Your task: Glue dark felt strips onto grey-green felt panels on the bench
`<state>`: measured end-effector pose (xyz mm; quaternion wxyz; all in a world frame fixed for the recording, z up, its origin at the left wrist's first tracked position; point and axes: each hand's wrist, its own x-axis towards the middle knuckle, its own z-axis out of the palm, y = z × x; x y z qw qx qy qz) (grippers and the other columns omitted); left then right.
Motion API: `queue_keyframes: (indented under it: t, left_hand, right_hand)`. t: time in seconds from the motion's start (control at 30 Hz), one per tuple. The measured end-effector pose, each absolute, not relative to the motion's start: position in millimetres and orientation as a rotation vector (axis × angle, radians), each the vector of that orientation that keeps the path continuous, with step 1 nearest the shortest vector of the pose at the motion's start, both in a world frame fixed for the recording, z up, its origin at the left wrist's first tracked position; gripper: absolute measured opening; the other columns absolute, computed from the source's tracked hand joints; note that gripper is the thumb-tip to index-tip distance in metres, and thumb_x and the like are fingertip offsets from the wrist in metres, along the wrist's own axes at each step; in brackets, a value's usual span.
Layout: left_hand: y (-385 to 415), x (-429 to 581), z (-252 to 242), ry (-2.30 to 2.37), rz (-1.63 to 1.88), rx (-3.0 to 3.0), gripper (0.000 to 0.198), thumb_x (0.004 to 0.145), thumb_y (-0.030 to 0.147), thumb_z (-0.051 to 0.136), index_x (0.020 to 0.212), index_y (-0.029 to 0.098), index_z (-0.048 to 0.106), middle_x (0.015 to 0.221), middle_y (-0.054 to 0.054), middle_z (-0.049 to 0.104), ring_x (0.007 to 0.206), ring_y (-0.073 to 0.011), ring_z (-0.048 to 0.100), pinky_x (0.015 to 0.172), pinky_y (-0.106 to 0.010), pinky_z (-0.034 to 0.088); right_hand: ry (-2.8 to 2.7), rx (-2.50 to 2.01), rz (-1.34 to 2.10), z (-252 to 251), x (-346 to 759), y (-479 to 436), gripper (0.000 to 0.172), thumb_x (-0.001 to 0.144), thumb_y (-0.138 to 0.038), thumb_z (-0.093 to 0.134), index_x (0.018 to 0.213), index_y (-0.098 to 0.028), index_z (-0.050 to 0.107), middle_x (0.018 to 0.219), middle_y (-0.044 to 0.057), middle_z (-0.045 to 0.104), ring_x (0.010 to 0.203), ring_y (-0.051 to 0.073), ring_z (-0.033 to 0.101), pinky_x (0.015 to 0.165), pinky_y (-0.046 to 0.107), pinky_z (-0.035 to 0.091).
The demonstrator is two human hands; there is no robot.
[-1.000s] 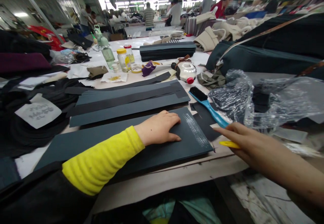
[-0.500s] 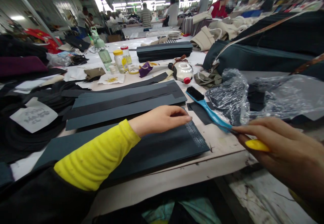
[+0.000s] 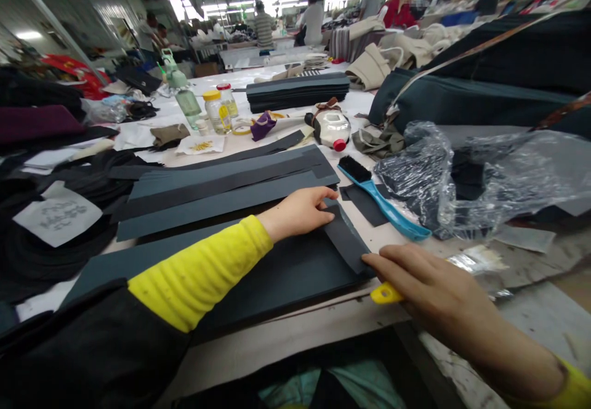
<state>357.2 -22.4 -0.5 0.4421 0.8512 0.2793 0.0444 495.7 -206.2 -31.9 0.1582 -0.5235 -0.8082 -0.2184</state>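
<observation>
My left hand (image 3: 307,212), in a yellow cuff, is at the upper end of a dark strip (image 3: 346,241), thumb and fingers closing on its corner. The strip lies along the right end of the top dark blue-green panel (image 3: 272,267) in a stack. My right hand (image 3: 431,292) touches the strip's lower corner with its fingertips. The same hand holds a paintbrush (image 3: 473,260), its yellow handle end showing below the fingers and its pale bristles pointing right. Beyond the right hand lies a blue brush (image 3: 392,212) with black bristles, next to small dark pieces (image 3: 367,206).
More panels (image 3: 226,196) lie behind. Crumpled clear plastic (image 3: 420,175) is at right, with a red-capped bottle (image 3: 332,127) behind. Jars (image 3: 216,112) and a green bottle (image 3: 187,98) stand at the back left. Black pieces (image 3: 55,261) are piled at left. Several people work in the background.
My right hand has come left and inward from beside the blue brush with the paintbrush. The dark strip now covers the shiny, whitish band on the panel's end. My left hand has shifted slightly left and up.
</observation>
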Motion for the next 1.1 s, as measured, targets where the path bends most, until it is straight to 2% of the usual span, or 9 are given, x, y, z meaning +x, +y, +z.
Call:
queue_keyframes:
  t: [0.3,0.57,0.87,0.93,1.03,1.1]
  left_hand:
    - [-15,369,-10,0.696,0.225,2.351,0.04,0.075,0.02,0.059,0.114,0.015,0.053,0.075,0.002,0.057,0.069,-0.013,0.054,0.066,-0.024,0.043]
    - [-16,371,-15,0.707,0.23,2.398,0.04,0.076,0.02,0.057,0.115,0.017,0.051,0.078,0.001,0.059,0.074,-0.0146,0.056,0.071,-0.026,0.045]
    - [-14,372,-18,0.705,0.223,2.445,0.039,0.077,0.022,0.057,0.116,0.017,0.05,0.081,0.0,0.06,0.076,-0.016,0.057,0.071,-0.028,0.046]
    - [-16,371,-17,0.697,0.206,2.494,0.04,0.079,0.022,0.057,0.118,0.018,0.049,0.083,0.0,0.06,0.078,-0.0162,0.057,0.074,-0.028,0.046]
    - [-22,369,-15,0.65,0.314,2.725,0.041,0.079,0.021,0.058,0.119,0.017,0.046,0.102,-0.005,0.057,0.094,-0.0197,0.054,0.083,-0.032,0.045]
    - [-27,368,-14,0.563,0.385,2.938,0.029,0.082,0.019,0.054,0.11,0.015,0.051,0.11,-0.008,0.053,0.101,-0.0226,0.05,0.086,-0.034,0.044]
  right_hand:
    - [-2.324,-1.58,-0.625,-31,496,-200,0.036,0.084,-0.001,0.025,0.102,-0.008,0.055,0.09,0.011,0.055,0.074,0.02,0.052,0.055,0.028,0.041]
    - [-2.333,-1.628,-0.552,-37,499,-198,0.037,0.08,0.001,0.029,0.106,-0.009,0.054,0.092,0.011,0.054,0.077,0.02,0.051,0.058,0.029,0.041]
    - [-2.329,-1.625,-0.546,-35,497,-195,0.035,0.081,0.002,0.027,0.095,-0.009,0.057,0.09,0.011,0.053,0.076,0.02,0.05,0.057,0.028,0.036]
    - [-2.334,-1.633,-0.52,-35,497,-194,0.033,0.085,-0.001,0.028,0.093,-0.01,0.059,0.089,0.011,0.053,0.076,0.02,0.049,0.057,0.028,0.036]
    - [-2.343,-1.626,-0.485,-33,496,-192,0.028,0.093,-0.015,0.033,0.092,-0.011,0.06,0.087,0.01,0.053,0.074,0.019,0.049,0.059,0.029,0.037]
    - [-2.346,-1.616,-0.476,-31,494,-191,0.033,0.096,-0.024,0.032,0.092,-0.011,0.061,0.082,0.009,0.052,0.07,0.018,0.049,0.058,0.029,0.038]
